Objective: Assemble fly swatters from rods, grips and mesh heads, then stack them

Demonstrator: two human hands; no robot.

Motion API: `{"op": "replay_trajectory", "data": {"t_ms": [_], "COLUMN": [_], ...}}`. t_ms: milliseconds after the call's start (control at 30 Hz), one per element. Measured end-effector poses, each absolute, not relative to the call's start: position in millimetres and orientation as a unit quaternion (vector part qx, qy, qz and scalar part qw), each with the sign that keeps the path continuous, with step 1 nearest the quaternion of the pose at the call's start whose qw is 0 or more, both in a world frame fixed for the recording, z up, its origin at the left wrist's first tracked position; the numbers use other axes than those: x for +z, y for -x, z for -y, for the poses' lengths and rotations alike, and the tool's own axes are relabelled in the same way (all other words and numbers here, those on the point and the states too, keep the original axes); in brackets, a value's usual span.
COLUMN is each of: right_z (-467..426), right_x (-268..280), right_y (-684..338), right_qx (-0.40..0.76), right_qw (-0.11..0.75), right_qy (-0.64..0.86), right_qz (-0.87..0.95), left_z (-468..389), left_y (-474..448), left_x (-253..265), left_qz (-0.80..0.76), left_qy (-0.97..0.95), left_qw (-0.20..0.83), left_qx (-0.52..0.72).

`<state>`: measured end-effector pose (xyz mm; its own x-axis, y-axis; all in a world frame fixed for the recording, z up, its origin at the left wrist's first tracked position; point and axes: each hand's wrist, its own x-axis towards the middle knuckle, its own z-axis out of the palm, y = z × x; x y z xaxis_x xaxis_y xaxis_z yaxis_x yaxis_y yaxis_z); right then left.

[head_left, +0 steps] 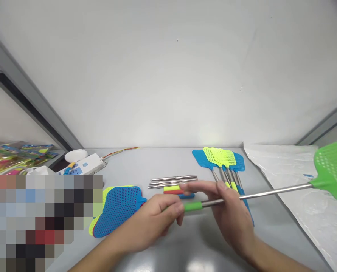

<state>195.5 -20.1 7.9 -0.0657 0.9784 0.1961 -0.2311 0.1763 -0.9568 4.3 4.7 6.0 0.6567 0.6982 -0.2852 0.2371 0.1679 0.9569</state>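
A: Where's the green swatter vs the fingers?

B: Left hand has fingers curled snug round its grip, which pokes out toward 3 o'clock. Right hand's fingers stretch toward 10, shaft crossing by the thumb.

A: Pinched there?

B: Can't tell tbh. Head's between 2 and 3 from that hand.

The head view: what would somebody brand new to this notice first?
Probably the bright green head poking in at the right edge, on a shiny rod that crosses the right hand to a green grip in the left hand. Next might come the yellow and blue swatters fanned out near the wall, and the blue mesh head lying left of the left hand.
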Motion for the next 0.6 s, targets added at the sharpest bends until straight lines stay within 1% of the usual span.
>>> {"op": "replay_trajectory", "data": {"t_ms": [67,133,200,233,333,467,600], "right_z": [10,-7,-24,-31,-41,-29,-12], "right_x": [16,28,38,42,44,32,18], "right_y": [-211,-236,-263,-274,-290,-265,-226], "right_qx": [0.491,0.414,0.331,0.311,0.3,0.265,0.329], "right_qw": [0.631,0.734,0.816,0.837,0.842,0.797,0.729], "right_qy": [0.378,0.375,0.358,0.341,0.35,0.436,0.465], "right_qz": [0.466,0.386,0.309,0.293,0.28,0.325,0.379], "left_z": [-9,-16,-22,-25,-31,-31,-26], "left_y": [-1,4,8,10,12,11,8], "left_x": [3,0,-1,-1,0,0,-3], "left_qz": [-0.376,-0.382,-0.39,-0.394,-0.405,-0.404,-0.401], "left_qy": [-0.611,-0.607,-0.605,-0.605,-0.605,-0.603,-0.598], "left_qw": [0.668,0.663,0.656,0.652,0.643,0.639,0.644], "left_qx": [0.197,0.214,0.227,0.231,0.239,0.254,0.26]}}
